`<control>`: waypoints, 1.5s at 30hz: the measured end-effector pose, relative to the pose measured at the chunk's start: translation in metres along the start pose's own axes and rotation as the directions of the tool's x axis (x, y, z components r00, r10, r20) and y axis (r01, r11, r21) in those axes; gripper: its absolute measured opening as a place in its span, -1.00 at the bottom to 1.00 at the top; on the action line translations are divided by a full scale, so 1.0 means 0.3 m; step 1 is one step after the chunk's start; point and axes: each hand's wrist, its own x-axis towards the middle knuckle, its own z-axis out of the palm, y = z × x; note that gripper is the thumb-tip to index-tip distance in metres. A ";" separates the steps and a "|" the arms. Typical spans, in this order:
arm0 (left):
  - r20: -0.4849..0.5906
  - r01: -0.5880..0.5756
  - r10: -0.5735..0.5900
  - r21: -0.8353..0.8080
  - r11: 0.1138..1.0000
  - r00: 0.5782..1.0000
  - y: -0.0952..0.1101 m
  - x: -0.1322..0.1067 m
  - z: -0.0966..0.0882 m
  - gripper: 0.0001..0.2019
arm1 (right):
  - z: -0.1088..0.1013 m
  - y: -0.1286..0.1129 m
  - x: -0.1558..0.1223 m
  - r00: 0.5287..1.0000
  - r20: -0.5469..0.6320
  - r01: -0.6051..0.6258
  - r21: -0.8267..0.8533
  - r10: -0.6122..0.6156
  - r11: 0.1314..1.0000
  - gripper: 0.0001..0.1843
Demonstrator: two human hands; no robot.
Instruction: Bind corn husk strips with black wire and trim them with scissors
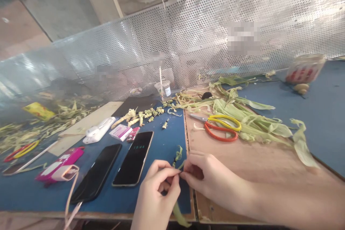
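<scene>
Over the front edge of the table, both my hands meet fingertip to fingertip at a thin green corn husk strip [178,153]. Its knotted upper end sticks up beyond the fingers, and a wider tail [180,216] hangs below. My left hand [158,192] pinches it between thumb and index finger. From the right, my right hand [212,174] pinches the same strip with thumb and fingers closed. The exact spot where they grip is partly hidden. Past the right hand lie scissors [221,126] with yellow and red handles, beside a pile of loose corn husks [249,119].
Two black phones [133,160] lie left of my hands, near a pink packet [60,163] and a cable. Behind them are small boxes [121,132], a white device [99,130] and several knotted husk pieces [147,115]. A perforated metal screen [194,39] closes the back.
</scene>
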 end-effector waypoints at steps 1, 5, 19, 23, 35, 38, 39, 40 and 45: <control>0.004 0.001 -0.001 0.002 1.000 1.000 -0.001 0.000 0.000 -0.87 | 0.000 -0.001 0.000 1.000 0.001 0.001 0.000 -0.001 1.000 -0.90; 0.036 0.015 -0.014 -0.019 1.000 0.999 -0.005 0.003 -0.001 -0.86 | 0.002 0.001 -0.003 1.000 -0.006 0.004 0.000 -0.004 1.000 -0.90; -0.031 0.196 -0.197 -0.012 0.980 0.980 0.001 -0.004 0.007 -0.76 | 0.009 0.023 0.002 0.999 -0.029 0.028 -0.010 -0.028 1.000 -0.90; -0.020 0.180 -0.182 -0.073 0.981 0.983 0.011 -0.003 0.009 -0.78 | 0.007 0.018 0.002 0.999 -0.028 0.024 -0.012 -0.024 1.000 -0.91; 0.116 0.255 -0.247 -0.062 0.965 0.962 0.018 0.019 -0.019 -0.80 | -0.002 0.021 -0.001 0.998 -0.013 0.054 0.026 -0.054 0.998 -0.89; 0.107 0.264 -0.255 -0.085 0.961 0.961 0.020 0.018 -0.020 -0.81 | -0.004 0.019 0.000 0.997 -0.001 0.074 0.038 -0.074 0.997 -0.88; 0.106 0.263 -0.253 -0.093 0.960 0.962 0.021 0.017 -0.019 -0.81 | -0.006 0.018 0.000 0.997 0.000 0.080 0.034 -0.080 0.996 -0.88; 0.106 0.260 -0.250 -0.100 0.960 0.962 0.022 0.016 -0.018 -0.81 | -0.008 0.017 0.000 0.996 0.002 0.084 0.026 -0.084 0.996 -0.87; 0.073 0.218 -0.214 -0.052 0.975 0.974 0.026 0.018 -0.011 -0.81 | -0.018 0.012 -0.006 0.995 0.016 0.102 -0.028 -0.101 0.994 -0.83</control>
